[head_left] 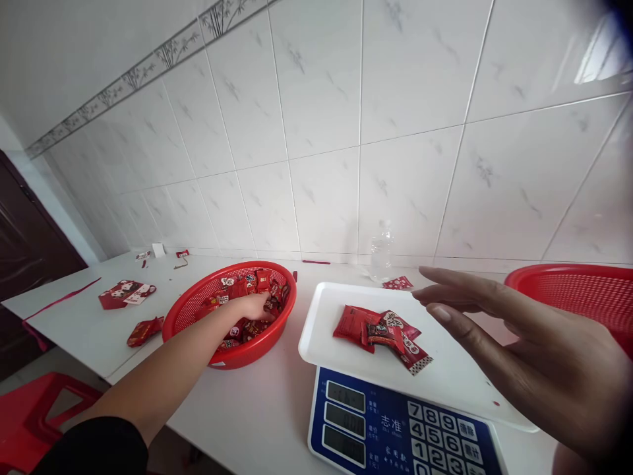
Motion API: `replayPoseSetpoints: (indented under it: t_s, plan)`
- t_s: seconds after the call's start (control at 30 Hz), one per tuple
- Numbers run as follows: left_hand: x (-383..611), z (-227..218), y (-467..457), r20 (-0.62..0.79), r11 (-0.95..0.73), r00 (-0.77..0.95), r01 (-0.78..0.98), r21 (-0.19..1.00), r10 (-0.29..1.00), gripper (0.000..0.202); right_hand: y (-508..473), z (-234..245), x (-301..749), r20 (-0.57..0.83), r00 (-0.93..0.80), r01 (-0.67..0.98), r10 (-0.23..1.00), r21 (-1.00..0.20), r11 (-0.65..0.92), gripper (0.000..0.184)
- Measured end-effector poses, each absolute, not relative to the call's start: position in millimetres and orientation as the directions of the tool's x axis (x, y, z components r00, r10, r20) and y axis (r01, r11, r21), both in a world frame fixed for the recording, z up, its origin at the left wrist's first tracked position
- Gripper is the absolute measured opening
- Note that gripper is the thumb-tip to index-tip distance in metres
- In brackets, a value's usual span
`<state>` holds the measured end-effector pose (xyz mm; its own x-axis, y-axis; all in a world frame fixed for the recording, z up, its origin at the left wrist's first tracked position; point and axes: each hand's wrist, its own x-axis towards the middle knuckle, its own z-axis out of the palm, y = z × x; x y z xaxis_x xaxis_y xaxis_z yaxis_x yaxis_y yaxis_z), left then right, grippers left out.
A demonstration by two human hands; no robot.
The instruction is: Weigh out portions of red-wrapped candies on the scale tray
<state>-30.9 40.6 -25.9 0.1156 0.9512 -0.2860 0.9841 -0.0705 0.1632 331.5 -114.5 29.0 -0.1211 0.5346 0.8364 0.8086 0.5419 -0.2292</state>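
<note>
My left hand (pixel 256 307) reaches into a red plastic basket (pixel 173 320) of small red snack packets (pixel 254 284). Its fingertips are down among the packets by the basket's right side, so their grip is hidden. On the right, my right hand (pixel 524 343) hovers over the white tray (pixel 326 303) of a blue digital scale (pixel 390 429). Its fingers are stretched out with the thumb apart, and it holds nothing. Several red packets (pixel 378 333) lie in a loose pile on the tray, left of that hand.
A second red basket (pixel 573 284) stands at the right, partly behind my right hand. Near the tiled wall are a clear plastic bottle (pixel 382 251) and a red packet (pixel 397 283). Left of the first basket lie another packet (pixel 144 331) and a red printed pouch (pixel 123 294). A red stool (pixel 34 409) stands lower left.
</note>
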Motion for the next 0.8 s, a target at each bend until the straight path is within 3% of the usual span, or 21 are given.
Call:
replayPoseSetpoints:
  t_s: [0.4,0.6,0.8]
  plan:
    - [-18.0,-26.7,37.7,-0.362,0.038,-0.028,0.999,0.019,0.932,0.031,-113.6,27.4,325.9,0.812,-0.111,0.757,0.573,-0.305,0.579,0.031]
    - [-19.3,-34.1,49.1,-0.382,0.055,-0.025,0.996,0.068,0.924,0.032,-111.6,26.0,326.9,0.808,-0.132,0.739,0.574,-0.306,0.601,0.03]
    - [-22.5,-41.9,50.6,-0.285,0.047,-0.011,0.992,0.121,0.958,0.067,-108.6,27.1,324.9,0.806,-0.168,0.706,0.568,-0.304,0.64,0.029]
